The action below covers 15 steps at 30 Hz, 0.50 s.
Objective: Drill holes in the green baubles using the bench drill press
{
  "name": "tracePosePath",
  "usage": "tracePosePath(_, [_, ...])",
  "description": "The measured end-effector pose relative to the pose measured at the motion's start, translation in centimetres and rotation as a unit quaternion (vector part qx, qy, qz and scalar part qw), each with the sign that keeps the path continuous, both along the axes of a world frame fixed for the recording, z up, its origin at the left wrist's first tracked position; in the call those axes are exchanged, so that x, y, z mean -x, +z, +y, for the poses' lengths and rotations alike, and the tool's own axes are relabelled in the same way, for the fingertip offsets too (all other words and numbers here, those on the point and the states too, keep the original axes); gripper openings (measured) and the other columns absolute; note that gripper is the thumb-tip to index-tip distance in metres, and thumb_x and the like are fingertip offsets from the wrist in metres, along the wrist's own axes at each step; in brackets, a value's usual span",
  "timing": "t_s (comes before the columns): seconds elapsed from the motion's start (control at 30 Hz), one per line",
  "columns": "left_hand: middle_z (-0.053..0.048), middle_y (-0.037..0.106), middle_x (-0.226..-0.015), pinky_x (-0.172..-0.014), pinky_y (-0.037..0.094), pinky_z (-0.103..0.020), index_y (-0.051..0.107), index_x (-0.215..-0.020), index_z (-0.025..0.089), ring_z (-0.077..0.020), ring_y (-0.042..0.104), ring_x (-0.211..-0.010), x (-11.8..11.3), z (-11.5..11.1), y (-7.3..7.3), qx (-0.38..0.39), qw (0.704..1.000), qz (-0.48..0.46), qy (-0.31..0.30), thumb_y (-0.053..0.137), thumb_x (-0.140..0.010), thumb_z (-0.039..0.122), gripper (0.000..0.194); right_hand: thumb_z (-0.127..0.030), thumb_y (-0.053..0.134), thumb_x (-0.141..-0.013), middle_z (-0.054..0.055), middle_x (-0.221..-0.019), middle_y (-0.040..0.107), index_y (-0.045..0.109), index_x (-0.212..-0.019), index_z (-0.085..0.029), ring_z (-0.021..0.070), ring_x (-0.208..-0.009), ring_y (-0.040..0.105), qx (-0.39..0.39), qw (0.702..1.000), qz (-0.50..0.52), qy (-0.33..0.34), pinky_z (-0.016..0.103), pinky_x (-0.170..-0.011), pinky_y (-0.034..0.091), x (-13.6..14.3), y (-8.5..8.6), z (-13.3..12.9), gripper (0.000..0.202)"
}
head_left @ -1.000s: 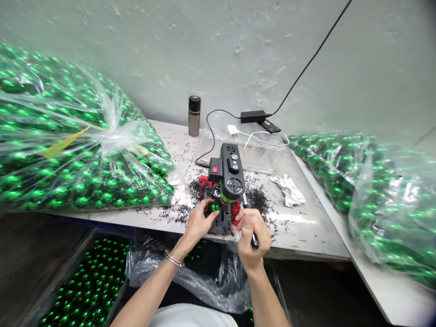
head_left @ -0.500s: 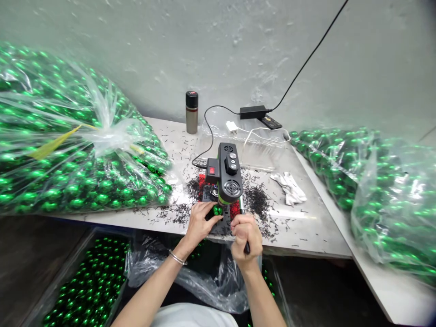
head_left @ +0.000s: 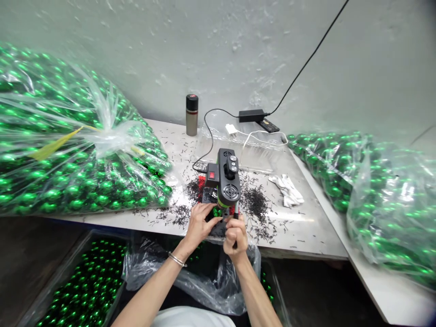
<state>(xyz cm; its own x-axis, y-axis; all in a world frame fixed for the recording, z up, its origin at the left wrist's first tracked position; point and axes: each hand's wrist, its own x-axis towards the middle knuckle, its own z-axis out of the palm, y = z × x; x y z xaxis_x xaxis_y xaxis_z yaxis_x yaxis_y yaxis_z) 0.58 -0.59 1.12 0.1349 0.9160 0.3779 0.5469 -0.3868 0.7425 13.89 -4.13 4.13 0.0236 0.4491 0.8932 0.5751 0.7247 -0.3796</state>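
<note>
A small black bench drill press (head_left: 229, 177) with a red switch stands near the table's front edge. Under its head, a shiny green ball (head_left: 217, 211) is pinched between the thumb and fingers of my left hand (head_left: 200, 221), which wears a bangle. My right hand (head_left: 236, 235) is wrapped round the drill press lever (head_left: 236, 210) on the right side. The spot where the tool meets the ball is hidden under the head.
Black shavings (head_left: 255, 203) lie around the machine. Large clear bags of green balls (head_left: 85, 154) flank it. A flask (head_left: 192, 115), power adapter (head_left: 252, 115), clear plastic tray (head_left: 259, 156) and white gloves (head_left: 287, 190) are on the table. More green balls (head_left: 85, 281) fill a lower container.
My right hand has moved left and inward with the lever, which now stands more upright. The machine's upper part has shifted on its column. My left hand stays at the ball.
</note>
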Motion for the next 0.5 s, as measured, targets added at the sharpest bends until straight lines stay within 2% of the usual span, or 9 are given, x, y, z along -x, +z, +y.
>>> tracePosePath(0.07, [-0.009,0.074,-0.106,-0.095,0.047,-0.046,0.070,-0.110,0.021,-0.0269,0.065,-0.100,-0.1,0.2,0.1,0.000,1.000,-0.006,0.000,0.074,-0.083,0.029,0.028,-0.018,0.036,-0.096,-0.003,-0.072,0.052,0.045,-0.072,-0.022,0.0121,-0.065,0.056,0.010,1.000,0.015,-0.004,0.035,-0.073,0.050,0.0,0.9,-0.3,0.026])
tracePosePath(0.17, [-0.011,0.074,-0.109,-0.097,0.047,-0.047,0.070,-0.111,0.020,-0.0279,0.065,-0.103,-0.1,-0.2,0.1,-0.010,1.000,-0.013,-0.002,0.073,-0.085,0.029,0.028,-0.014,0.038,-0.095,-0.002,-0.069,0.052,0.044,-0.069,-0.022,0.0112,-0.061,0.052,0.036,0.998,0.059,-0.011,0.030,-0.065,0.045,0.1,3.3,-0.8,0.027])
tracePosePath(0.3, [-0.012,0.070,-0.120,-0.102,0.044,-0.048,0.063,-0.125,0.021,-0.0278,0.061,-0.113,1.4,-3.5,-0.2,-0.042,0.998,0.009,-0.040,0.061,-0.092,0.029,0.033,-0.010,0.042,-0.093,-0.001,-0.068,0.054,0.047,-0.069,-0.021,0.0130,-0.065,0.055,0.101,0.990,0.097,-0.020,0.028,-0.060,0.041,0.2,6.8,-1.4,0.027])
tracePosePath(0.4, [-0.016,0.060,-0.136,-0.108,0.041,-0.050,0.053,-0.138,0.019,-0.0308,0.053,-0.128,3.6,-6.0,-0.4,-0.071,0.994,0.057,-0.061,0.062,-0.092,0.037,0.051,-0.010,0.043,-0.093,-0.001,-0.066,0.053,0.048,-0.067,-0.020,0.0132,-0.064,0.055,0.099,0.990,0.101,-0.018,0.028,-0.059,0.041,0.2,7.3,-1.4,0.028])
tracePosePath(0.47, [-0.017,0.057,-0.141,-0.109,0.040,-0.050,0.048,-0.142,0.018,-0.0312,0.050,-0.132,5.3,-5.8,-0.1,-0.085,0.993,0.083,-0.027,0.059,-0.093,0.038,0.054,-0.011,0.044,-0.093,-0.001,-0.065,0.053,0.048,-0.066,-0.020,0.0131,-0.062,0.055,0.085,0.990,0.109,-0.019,0.028,-0.056,0.040,0.3,6.9,-1.3,0.029])
tracePosePath(0.5, [-0.017,0.057,-0.140,-0.109,0.040,-0.050,0.049,-0.142,0.018,-0.0306,0.050,-0.132,6.2,-5.0,0.2,-0.091,0.992,0.092,0.009,0.055,-0.095,0.034,0.050,-0.011,0.044,-0.093,-0.001,-0.064,0.052,0.048,-0.066,-0.020,0.0133,-0.061,0.055,0.079,0.990,0.116,-0.020,0.028,-0.055,0.040,0.4,6.6,-1.2,0.029])
